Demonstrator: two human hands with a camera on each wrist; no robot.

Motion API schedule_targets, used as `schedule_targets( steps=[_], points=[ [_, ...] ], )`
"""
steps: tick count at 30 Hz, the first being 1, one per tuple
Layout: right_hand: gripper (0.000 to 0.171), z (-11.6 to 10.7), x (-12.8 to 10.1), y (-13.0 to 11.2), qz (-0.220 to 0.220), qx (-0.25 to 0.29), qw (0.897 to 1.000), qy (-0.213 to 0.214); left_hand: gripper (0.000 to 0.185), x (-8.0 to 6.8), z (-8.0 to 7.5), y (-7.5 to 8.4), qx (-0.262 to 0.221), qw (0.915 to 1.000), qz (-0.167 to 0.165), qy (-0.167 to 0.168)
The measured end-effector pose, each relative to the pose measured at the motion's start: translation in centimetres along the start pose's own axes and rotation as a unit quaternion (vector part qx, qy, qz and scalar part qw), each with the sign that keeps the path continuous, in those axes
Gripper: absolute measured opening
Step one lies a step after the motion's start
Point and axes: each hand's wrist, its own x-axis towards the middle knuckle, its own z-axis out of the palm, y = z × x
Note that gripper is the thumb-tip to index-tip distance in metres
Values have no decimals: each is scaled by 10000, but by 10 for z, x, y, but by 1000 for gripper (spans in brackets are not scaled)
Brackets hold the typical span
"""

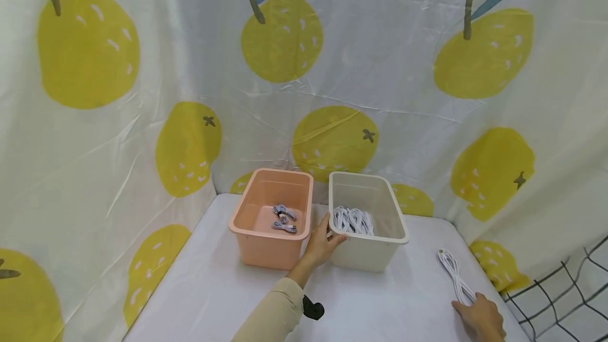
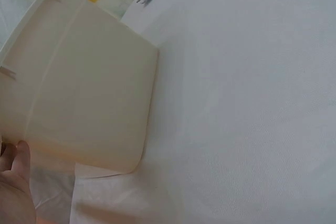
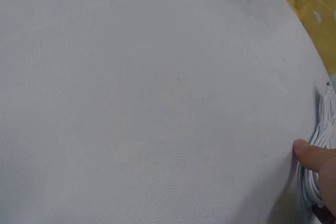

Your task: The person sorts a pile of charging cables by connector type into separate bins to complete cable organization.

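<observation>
**Hand positions at the cable bins**

A white cable bundle (image 1: 455,273) lies in long loops on the white tabletop (image 1: 380,305), near its right edge and well apart from the bins. The strands run side by side, forming a narrow elongated coil.

The right hand (image 1: 481,316) rests on the near end of this bundle. In the right wrist view a fingertip (image 3: 310,153) presses against the strands; whether the fingers fully close round the cable cannot be told from these views.

The left hand (image 1: 322,241) reaches forward, arm extended in a beige sleeve (image 1: 271,313), and grips the near left corner of the white bin (image 1: 380,257), thumb over the rim. This bin holds further white cables (image 1: 352,220).

The pink bin (image 1: 263,247) stands just beside it on the left and contains grey coiled cables (image 1: 284,219).
</observation>
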Motion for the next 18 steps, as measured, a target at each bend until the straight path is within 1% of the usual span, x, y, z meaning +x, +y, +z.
schedule_targets(
  steps=[2,4,6,10,14,18],
  points=[
    [75,0,0,-2,172,-135,9998,22,88,0,0,1,9,10000,8,-20],
    [69,1,-1,-4,252,-180,9995,67,89,0,0,1,-6,10000,-22,-34],
    [64,0,-1,-6,232,-241,9994,108,89,-1,0,2,6,10000,-23,-41],
    [56,-4,-3,-7,139,-189,9997,25,89,-1,-1,2,64,10000,1,-42],
    [56,-9,-4,-9,5,-196,9998,5,87,-2,-1,3,103,9999,96,1],
    [62,-10,-4,-8,115,-149,9998,67,87,-2,-1,4,173,9998,111,-38]
  ],
)
